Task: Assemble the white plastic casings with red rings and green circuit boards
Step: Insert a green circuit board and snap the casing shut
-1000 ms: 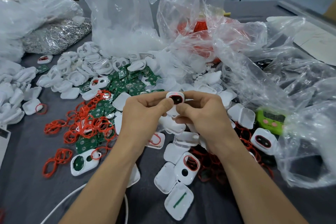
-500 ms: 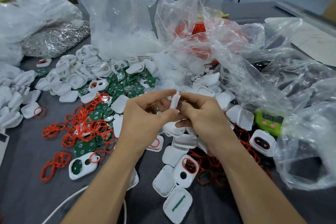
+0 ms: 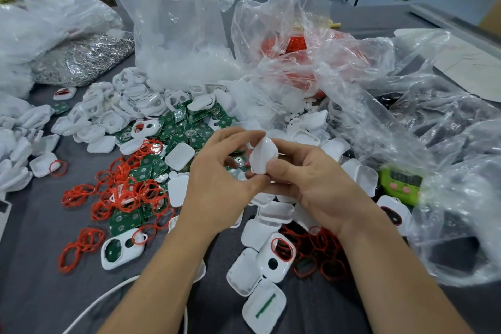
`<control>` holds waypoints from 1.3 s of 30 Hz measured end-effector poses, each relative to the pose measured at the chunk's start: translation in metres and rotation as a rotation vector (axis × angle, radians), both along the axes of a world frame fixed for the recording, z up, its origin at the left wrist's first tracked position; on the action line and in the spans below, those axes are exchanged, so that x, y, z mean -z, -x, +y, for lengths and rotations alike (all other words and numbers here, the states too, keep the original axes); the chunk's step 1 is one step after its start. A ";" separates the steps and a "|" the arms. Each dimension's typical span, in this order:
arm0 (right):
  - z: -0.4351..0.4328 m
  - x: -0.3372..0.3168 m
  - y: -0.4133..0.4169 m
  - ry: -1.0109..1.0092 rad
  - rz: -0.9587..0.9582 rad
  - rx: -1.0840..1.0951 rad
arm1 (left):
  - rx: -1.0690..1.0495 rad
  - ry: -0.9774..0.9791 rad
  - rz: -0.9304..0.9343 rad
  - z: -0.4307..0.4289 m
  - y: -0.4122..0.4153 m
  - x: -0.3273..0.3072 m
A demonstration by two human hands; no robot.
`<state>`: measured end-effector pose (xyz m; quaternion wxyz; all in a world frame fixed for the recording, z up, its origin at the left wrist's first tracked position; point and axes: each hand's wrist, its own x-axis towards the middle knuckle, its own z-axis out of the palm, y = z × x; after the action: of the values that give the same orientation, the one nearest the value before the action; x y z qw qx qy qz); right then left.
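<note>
A white plastic casing point(image 3: 262, 155) is held above the table's middle, its plain back turned toward me. My right hand point(image 3: 311, 184) grips it from the right with thumb and fingers, and my left hand point(image 3: 219, 179) pinches its lower left edge. Loose red rings point(image 3: 124, 192) lie in a heap at the left over green circuit boards point(image 3: 189, 127). More white casings point(image 3: 127, 108) are piled behind them. Below my hands lie a casing with a red ring point(image 3: 279, 255) and several white back covers point(image 3: 264, 306).
Clear plastic bags point(image 3: 176, 22) stand at the back, one holding red parts point(image 3: 295, 46). A silver foil bag point(image 3: 81, 57) lies at the back left. A green timer point(image 3: 401, 184) sits at the right under crumpled plastic point(image 3: 447, 198). A white cable point(image 3: 103, 304) runs along the near edge.
The casing has been turned over in my hands: its front with the red ring faced me, then it stood edge-on, and now its plain white back shows.
</note>
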<state>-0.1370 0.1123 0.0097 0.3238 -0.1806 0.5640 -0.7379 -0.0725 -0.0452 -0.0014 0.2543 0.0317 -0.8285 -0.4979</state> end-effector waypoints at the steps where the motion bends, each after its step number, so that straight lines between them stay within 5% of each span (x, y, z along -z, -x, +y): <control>1: -0.002 0.000 -0.001 -0.025 0.017 0.022 | -0.016 -0.006 0.016 0.002 0.000 0.001; 8: -0.016 0.002 -0.010 -0.021 0.093 0.391 | -0.133 0.035 0.104 0.005 -0.002 0.006; 19: -0.014 0.003 -0.011 0.058 0.031 0.353 | -0.012 -0.391 0.088 0.014 -0.002 0.011; 33: -0.015 0.014 -0.008 0.036 0.192 0.299 | -0.083 -0.285 0.036 0.011 -0.004 0.018; 39: -0.018 0.013 -0.010 0.073 0.075 0.264 | -0.167 -0.192 -0.013 0.017 -0.007 0.013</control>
<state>-0.1268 0.0940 -0.0029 0.1956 -0.1439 0.5676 -0.7867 -0.0659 -0.0278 -0.0143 0.2855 0.1278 -0.7729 -0.5520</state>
